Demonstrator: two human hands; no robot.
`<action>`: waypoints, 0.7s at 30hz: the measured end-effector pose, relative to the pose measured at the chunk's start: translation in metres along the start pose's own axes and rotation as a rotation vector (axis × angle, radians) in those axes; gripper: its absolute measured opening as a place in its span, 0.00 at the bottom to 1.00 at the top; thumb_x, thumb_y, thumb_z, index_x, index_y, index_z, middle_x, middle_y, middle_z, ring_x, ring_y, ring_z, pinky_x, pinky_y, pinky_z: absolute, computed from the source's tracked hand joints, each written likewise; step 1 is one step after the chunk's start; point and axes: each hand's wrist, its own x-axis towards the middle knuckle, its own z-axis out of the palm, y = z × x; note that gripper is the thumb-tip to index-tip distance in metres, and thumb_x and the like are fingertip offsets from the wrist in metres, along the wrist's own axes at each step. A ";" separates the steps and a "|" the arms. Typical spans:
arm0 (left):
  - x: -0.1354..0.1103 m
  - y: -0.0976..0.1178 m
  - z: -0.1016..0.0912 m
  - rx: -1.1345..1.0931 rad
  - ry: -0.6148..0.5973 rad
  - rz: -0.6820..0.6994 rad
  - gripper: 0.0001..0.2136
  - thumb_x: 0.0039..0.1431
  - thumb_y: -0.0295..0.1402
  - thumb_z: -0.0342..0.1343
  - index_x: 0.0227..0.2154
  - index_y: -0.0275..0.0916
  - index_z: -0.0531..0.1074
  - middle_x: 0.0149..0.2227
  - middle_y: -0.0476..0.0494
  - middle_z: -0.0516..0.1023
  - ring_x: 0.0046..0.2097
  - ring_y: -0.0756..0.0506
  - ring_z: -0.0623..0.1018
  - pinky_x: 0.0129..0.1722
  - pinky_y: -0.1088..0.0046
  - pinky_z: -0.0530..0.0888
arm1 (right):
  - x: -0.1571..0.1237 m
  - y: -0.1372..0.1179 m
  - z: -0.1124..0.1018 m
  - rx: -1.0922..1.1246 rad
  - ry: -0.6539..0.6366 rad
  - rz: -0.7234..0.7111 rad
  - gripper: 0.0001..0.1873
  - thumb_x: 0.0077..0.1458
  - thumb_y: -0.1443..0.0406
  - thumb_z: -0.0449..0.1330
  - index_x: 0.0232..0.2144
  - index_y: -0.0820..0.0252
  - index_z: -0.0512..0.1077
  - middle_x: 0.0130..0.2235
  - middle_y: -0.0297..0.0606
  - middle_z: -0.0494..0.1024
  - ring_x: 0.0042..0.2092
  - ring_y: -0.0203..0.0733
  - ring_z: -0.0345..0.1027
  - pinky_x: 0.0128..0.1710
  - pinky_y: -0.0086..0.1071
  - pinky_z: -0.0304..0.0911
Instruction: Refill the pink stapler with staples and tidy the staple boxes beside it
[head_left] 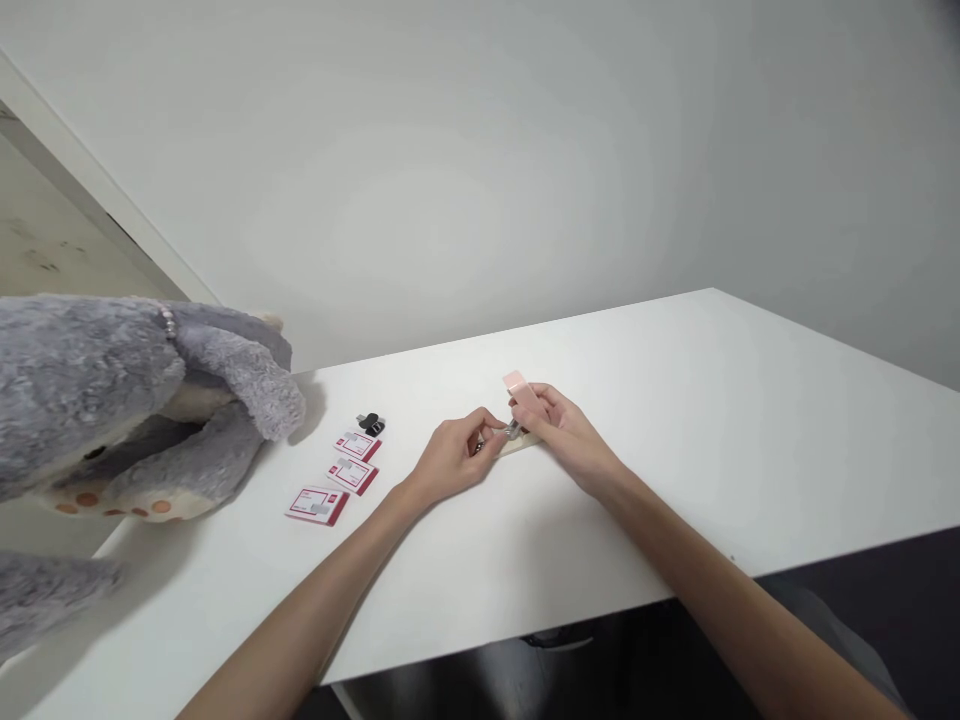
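Note:
A stapler [526, 394] with a pink top and a pale base is in front of me near the middle of the table, its top swung up. My right hand [564, 432] is closed around the raised pink part. At the metal part of the stapler, my left hand [459, 450] has its thumb and fingers pinched together, close to the right fingertips. Whether a small piece sits between the left fingertips is too small to tell. The fingers hide much of the pale base.
Left of my hands lie three small red-and-white boxes [310, 506] in a row. Beyond them is a small black staple remover [371, 424]. A large grey plush toy [90, 390] takes up the left side of the white table [675, 420], which meets a wall behind.

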 end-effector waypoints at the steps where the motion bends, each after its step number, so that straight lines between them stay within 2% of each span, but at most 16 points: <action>1: 0.000 0.000 0.000 0.014 -0.005 0.005 0.12 0.70 0.42 0.55 0.37 0.41 0.76 0.23 0.55 0.70 0.24 0.52 0.62 0.27 0.73 0.59 | 0.000 0.000 0.000 0.021 -0.005 0.003 0.26 0.58 0.46 0.69 0.50 0.53 0.72 0.45 0.37 0.78 0.45 0.44 0.73 0.49 0.38 0.68; 6: 0.001 0.004 0.000 0.072 -0.007 0.012 0.12 0.70 0.40 0.54 0.44 0.42 0.80 0.24 0.55 0.71 0.25 0.52 0.65 0.28 0.73 0.61 | 0.003 0.001 -0.001 0.132 0.014 0.008 0.24 0.57 0.47 0.71 0.48 0.53 0.73 0.46 0.36 0.77 0.44 0.42 0.70 0.46 0.36 0.66; 10: 0.000 0.005 0.000 0.107 -0.009 0.007 0.14 0.71 0.38 0.53 0.52 0.44 0.79 0.25 0.55 0.71 0.25 0.52 0.67 0.29 0.74 0.62 | 0.008 0.004 -0.003 0.223 0.126 0.003 0.24 0.55 0.46 0.72 0.46 0.52 0.76 0.45 0.36 0.77 0.44 0.43 0.71 0.46 0.36 0.67; 14: -0.001 0.004 0.001 0.133 -0.029 0.049 0.17 0.72 0.36 0.50 0.59 0.45 0.75 0.29 0.54 0.75 0.27 0.52 0.70 0.30 0.75 0.64 | 0.012 0.004 -0.003 0.332 0.234 -0.026 0.25 0.55 0.43 0.71 0.46 0.52 0.77 0.45 0.37 0.79 0.51 0.49 0.73 0.51 0.39 0.70; 17: -0.002 0.003 0.002 0.144 -0.038 0.064 0.20 0.72 0.36 0.50 0.63 0.45 0.70 0.32 0.53 0.76 0.28 0.51 0.72 0.31 0.74 0.66 | 0.014 0.005 -0.004 0.382 0.312 -0.041 0.27 0.55 0.41 0.70 0.47 0.52 0.77 0.50 0.41 0.80 0.59 0.54 0.73 0.56 0.43 0.71; 21: -0.002 0.001 0.003 0.145 -0.023 0.042 0.20 0.71 0.36 0.50 0.63 0.43 0.66 0.32 0.53 0.76 0.28 0.50 0.73 0.31 0.73 0.66 | 0.016 0.010 -0.009 0.401 0.435 -0.040 0.29 0.59 0.39 0.65 0.50 0.52 0.75 0.53 0.42 0.81 0.63 0.54 0.72 0.62 0.47 0.70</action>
